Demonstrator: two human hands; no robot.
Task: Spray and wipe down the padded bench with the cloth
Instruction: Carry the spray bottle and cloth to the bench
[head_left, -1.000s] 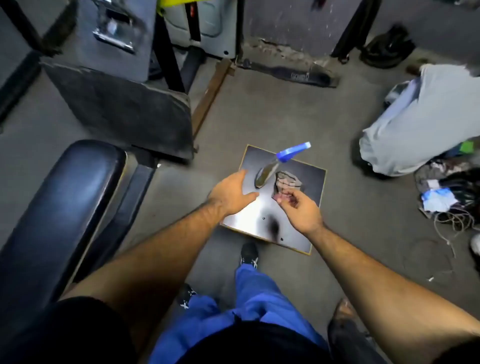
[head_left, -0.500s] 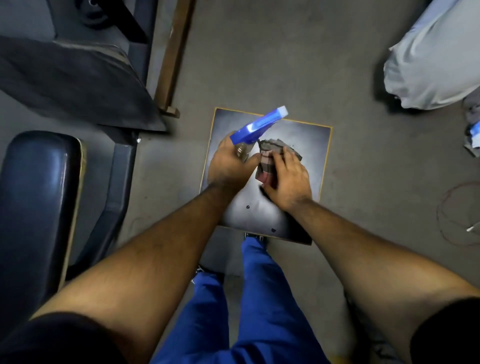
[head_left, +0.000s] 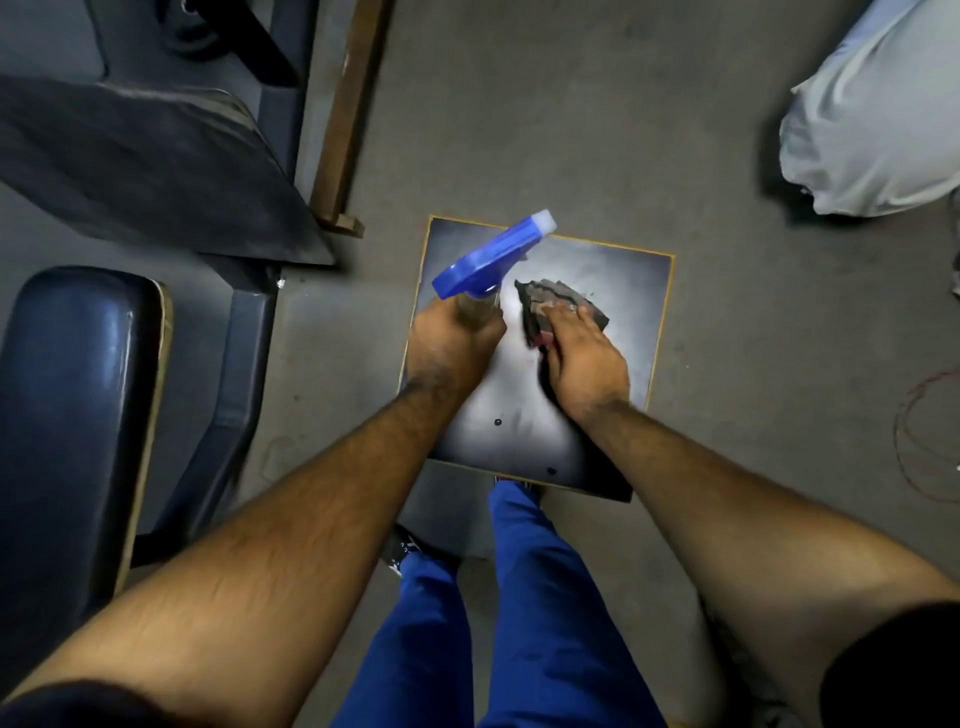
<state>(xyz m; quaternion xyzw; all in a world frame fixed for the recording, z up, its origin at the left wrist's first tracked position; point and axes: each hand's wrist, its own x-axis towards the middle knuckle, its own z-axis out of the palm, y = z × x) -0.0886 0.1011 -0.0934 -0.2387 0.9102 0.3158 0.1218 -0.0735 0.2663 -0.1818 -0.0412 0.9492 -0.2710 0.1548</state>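
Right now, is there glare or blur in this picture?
Head view: strong glare on the dark board between the left hand and the right hand; the cloth looks slightly smeared; wide-angle bending at the edges; the padded bench lies dim.

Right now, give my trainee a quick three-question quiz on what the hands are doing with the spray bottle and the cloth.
1. True or false: the left hand grips the spray bottle.
2. The cloth lies on: A) the padded bench B) the dark square board C) the white sack.
3. Fill in: the bottle's nozzle points ____ from the person.

Key: 1 true; 2 B, with the right hand on it; 3 away.
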